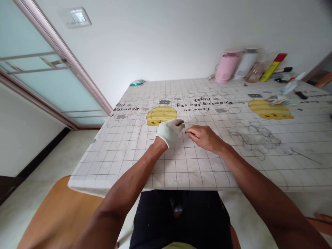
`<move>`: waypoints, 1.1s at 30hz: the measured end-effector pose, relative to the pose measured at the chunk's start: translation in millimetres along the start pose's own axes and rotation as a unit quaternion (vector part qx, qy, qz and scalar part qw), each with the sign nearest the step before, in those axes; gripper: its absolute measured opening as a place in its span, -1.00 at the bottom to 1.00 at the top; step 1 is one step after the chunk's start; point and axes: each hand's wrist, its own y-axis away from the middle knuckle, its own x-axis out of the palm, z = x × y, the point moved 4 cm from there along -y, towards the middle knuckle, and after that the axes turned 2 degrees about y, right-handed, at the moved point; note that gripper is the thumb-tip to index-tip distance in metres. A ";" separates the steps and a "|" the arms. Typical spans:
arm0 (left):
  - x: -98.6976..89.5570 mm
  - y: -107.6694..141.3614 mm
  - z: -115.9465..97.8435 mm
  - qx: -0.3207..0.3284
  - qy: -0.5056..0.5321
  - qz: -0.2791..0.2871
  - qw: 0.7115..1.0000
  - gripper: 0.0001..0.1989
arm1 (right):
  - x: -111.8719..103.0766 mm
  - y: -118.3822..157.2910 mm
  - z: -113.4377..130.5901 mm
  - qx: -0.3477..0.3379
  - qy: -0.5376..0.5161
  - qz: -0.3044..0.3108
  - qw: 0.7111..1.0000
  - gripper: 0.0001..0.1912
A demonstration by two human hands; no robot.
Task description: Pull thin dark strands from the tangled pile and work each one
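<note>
My left hand (169, 131) wears a pale knitted glove and hovers over the front middle of the table, beside a yellow striped bear print. Its fingers curl together toward the right; whatever they pinch is too small to name. Just to the right, my bare right hand (203, 137) has its thumb and fingers pressed together. A tiny pale tip pokes out below them, but its kind does not show. A small gap separates the two hands. Loose dark thread (259, 138) lies in a tangle to the right of my right hand.
A grid-patterned tablecloth (192, 173) covers the table. Along the wall stand a pink cylinder (227, 67), a white cylinder (246, 64), a bottle (254, 72) and a yellow box with a red end (273, 68). A wooden seat (62, 211) is at the lower left.
</note>
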 end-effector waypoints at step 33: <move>21.1 9.9 11.1 -0.198 0.290 0.138 0.926 -0.88 | -30.0 -2.5 -24.5 0.104 -0.024 -0.125 0.986 -0.75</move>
